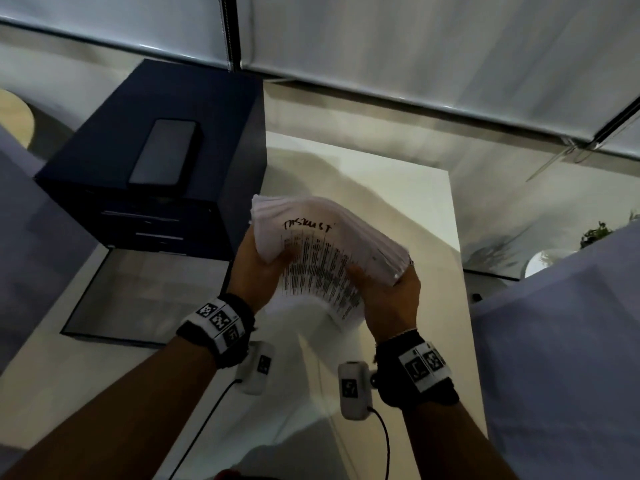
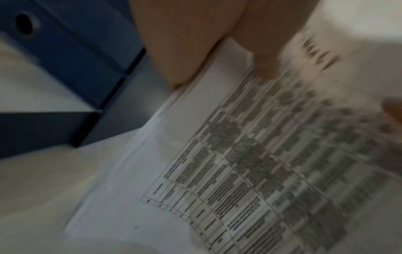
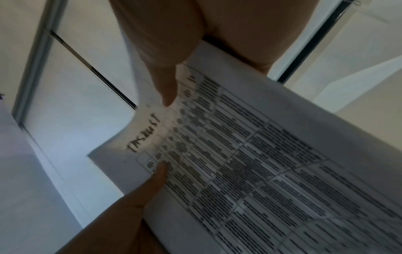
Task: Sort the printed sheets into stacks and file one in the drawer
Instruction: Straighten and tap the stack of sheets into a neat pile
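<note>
A thick stack of printed sheets (image 1: pixel 322 258) with tables of text and a handwritten title hangs in the air above the white table (image 1: pixel 398 188). My left hand (image 1: pixel 256 268) grips its left edge, thumb on top. My right hand (image 1: pixel 388 292) grips the right edge, thumb on the top sheet. The near edges of the sheets fan out and blur. In the left wrist view the printed sheet (image 2: pixel 250 154) curves under my thumb (image 2: pixel 263 56). The right wrist view has the same sheet (image 3: pixel 250 163) pinched under my right thumb (image 3: pixel 167 86). A dark blue drawer cabinet (image 1: pixel 149 174) stands at the left.
A black phone (image 1: pixel 162 152) lies on top of the cabinet. An open drawer or tray (image 1: pixel 145 292) lies in front of the cabinet, below its closed drawers. Window blinds (image 1: pixel 415 46) hang behind the table. A potted plant (image 1: pixel 595 233) stands at the right.
</note>
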Action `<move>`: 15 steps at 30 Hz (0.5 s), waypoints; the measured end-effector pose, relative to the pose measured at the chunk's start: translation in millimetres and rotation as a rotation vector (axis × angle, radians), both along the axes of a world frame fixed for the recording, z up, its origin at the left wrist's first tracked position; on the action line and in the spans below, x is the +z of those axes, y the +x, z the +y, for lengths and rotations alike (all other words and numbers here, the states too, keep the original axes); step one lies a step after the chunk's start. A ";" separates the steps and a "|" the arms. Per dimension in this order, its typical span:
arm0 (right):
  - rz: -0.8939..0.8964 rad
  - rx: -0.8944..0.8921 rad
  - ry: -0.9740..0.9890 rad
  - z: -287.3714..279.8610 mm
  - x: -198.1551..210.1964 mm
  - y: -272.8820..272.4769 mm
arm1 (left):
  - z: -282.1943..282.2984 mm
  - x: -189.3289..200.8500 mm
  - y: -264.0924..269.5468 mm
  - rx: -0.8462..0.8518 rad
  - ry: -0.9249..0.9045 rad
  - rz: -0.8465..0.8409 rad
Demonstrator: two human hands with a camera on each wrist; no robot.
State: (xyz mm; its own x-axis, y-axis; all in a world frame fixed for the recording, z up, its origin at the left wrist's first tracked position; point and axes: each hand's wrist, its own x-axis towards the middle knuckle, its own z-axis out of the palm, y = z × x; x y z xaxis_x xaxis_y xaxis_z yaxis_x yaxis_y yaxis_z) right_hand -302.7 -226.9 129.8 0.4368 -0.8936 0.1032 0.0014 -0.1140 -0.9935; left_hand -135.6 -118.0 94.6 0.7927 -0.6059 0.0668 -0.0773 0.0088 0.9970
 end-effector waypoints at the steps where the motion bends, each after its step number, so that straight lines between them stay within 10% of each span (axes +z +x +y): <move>1: 0.008 0.004 0.015 -0.6 -2.0 0.2 | 0.7 -1.5 1.4 -0.006 0.021 -0.006; 15: -0.069 -0.029 -0.136 -5.9 18.2 -11.5 | 14.7 22.5 -5.4 -0.146 -0.066 -0.052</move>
